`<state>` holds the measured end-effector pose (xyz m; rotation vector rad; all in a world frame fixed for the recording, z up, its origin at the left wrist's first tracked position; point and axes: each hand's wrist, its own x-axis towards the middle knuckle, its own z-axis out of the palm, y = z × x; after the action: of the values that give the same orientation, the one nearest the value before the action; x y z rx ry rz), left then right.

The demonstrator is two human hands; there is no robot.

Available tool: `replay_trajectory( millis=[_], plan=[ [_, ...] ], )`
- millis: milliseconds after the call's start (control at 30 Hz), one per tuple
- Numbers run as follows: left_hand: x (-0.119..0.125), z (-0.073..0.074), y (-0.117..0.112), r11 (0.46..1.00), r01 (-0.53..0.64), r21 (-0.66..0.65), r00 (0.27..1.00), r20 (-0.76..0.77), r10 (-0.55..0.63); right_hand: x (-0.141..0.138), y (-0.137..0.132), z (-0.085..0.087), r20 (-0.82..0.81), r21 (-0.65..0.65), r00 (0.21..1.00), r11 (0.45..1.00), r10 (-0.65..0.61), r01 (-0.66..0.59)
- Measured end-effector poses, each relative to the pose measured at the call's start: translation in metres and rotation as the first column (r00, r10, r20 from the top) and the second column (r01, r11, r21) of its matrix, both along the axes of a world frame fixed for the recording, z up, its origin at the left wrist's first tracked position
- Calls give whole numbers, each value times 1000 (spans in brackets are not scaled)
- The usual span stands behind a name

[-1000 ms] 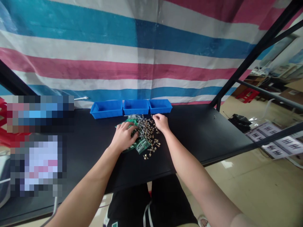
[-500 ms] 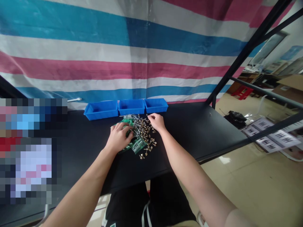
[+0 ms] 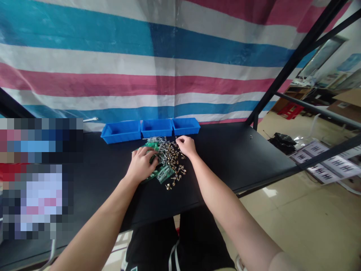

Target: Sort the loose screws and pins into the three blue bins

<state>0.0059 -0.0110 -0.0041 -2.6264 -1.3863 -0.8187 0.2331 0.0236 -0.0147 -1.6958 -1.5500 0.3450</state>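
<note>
Many silver pins [image 3: 166, 152]: heaped on the black bench [image 3: 225, 162] between a person's two hands, nearer its far edge than its near edge, one cluster reaching toward the bins.
Brass-coloured parts [image 3: 184, 171]: scattered along the heap's right side, a few loose ones trailing toward the bench's near edge; the closest lie just below the right hand [image 3: 186, 146].
Green pieces [image 3: 165, 174]: gathered on the heap's left side, partly covered by the left hand [image 3: 143, 163], the nearest one showing beyond its thumb.
Left-hand grip: wide, palm down, fingers spread over the green pieces, the pins just beyond the fingertips.
Right-hand grip: narrow, thumb and fingers drawn close together at the heap's far right side; whether a small part sits between the tips cannot be told.
Three blue bins [image 3: 121, 139]: lined up side by side at the bench's far edge, behind the heap, the right-hand one just past the right hand.
Small loose bit [image 3: 251, 137]: alone near the bench's far right corner, well apart from both hands.
Striped sheet [image 3: 118, 84]: hanging in blue, white and pink behind the bench's far edge.
</note>
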Motion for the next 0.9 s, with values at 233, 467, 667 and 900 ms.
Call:
replay_trajectory(
  millis=[233,467,667,900],
  plan=[
    [-1,-1,1,1000,7,29,1000,-5,-7,1,1,-2,-9,25,1000,1000,13,-12],
    [-1,-1,-1,999,-12,49,1000,4,12,1,3,-6,-41,48,999,999,12,-10],
    [-1,-3,0,998,-48,42,999,12,48,-4,-1,-6,-35,101,999,995,-12,16],
    [-1,-5,-1,991,-131,5,990,59,131,-38,-14,10,281,-122,910,952,305,-281]
  ],
)
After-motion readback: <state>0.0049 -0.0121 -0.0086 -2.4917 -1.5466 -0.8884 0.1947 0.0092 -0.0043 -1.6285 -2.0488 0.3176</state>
